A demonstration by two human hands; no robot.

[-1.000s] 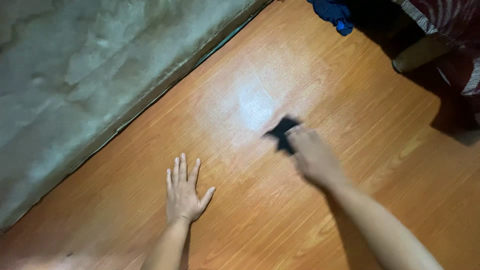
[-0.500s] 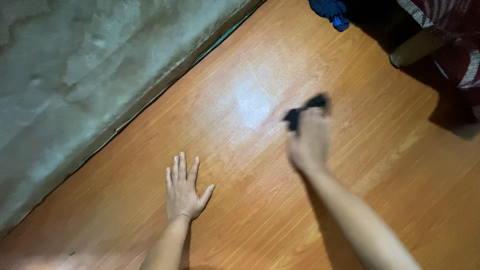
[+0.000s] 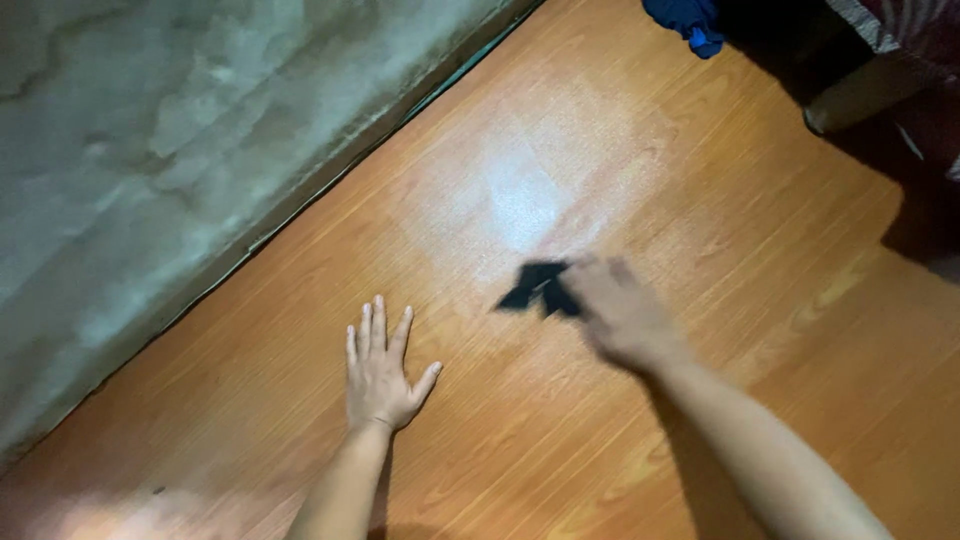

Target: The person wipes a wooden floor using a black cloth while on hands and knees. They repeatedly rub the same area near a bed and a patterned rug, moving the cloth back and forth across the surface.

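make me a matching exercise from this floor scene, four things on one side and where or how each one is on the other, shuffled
Things:
1. left hand
2. right hand
3. dark cloth
4. blue fabric

States or places:
A. bunched up at the top edge of the view, near the shadowed corner
B. pressed flat on the wooden floor, fingers spread
C. blurred with motion, gripping something dark
D. sticking out from under a hand, on the pale sheen of the floor

Right pairs: 1-B, 2-C, 3-D, 4-A
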